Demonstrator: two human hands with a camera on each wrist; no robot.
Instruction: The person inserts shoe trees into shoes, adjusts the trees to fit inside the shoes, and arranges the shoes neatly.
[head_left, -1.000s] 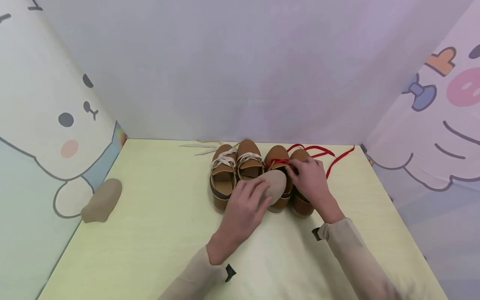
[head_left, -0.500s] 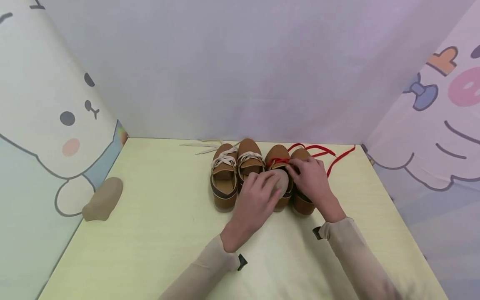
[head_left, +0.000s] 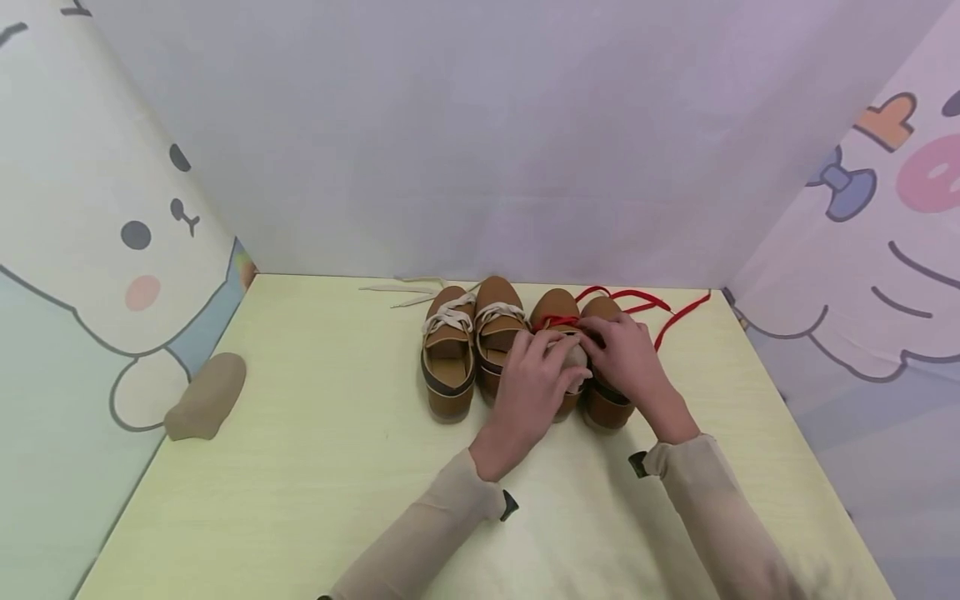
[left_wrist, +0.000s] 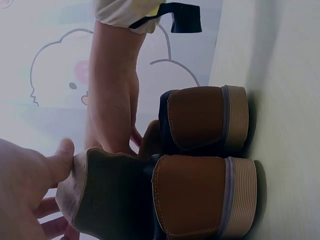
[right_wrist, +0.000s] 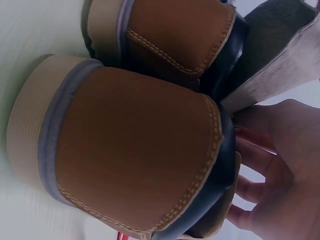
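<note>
My left hand (head_left: 528,387) holds a grey-beige moulded-pulp shoe insert (head_left: 576,358), thumb on one side and fingers on the other. Its front end is inside the opening of a brown shoe (head_left: 557,304) with red laces, third from the left. In the left wrist view, the hollow back of the insert (left_wrist: 117,195) stands out past the heel (left_wrist: 192,195). My right hand (head_left: 626,350) pinches the front of that shoe's opening by the red lace, reaching over the rightmost brown shoe (head_left: 606,412). Its fingertips are partly hidden.
To the left stand two brown shoes with white laces, one outer (head_left: 448,379) and one inner (head_left: 497,296). Loose red laces (head_left: 682,315) trail right. Another pulp insert (head_left: 206,396) lies at the table's left edge. A grey back wall (head_left: 480,150) rises behind the shoes.
My left hand has moved forward and right, pushing the insert deeper into the red-laced shoe, so less of it shows. My right hand has stayed nearly in place.
</note>
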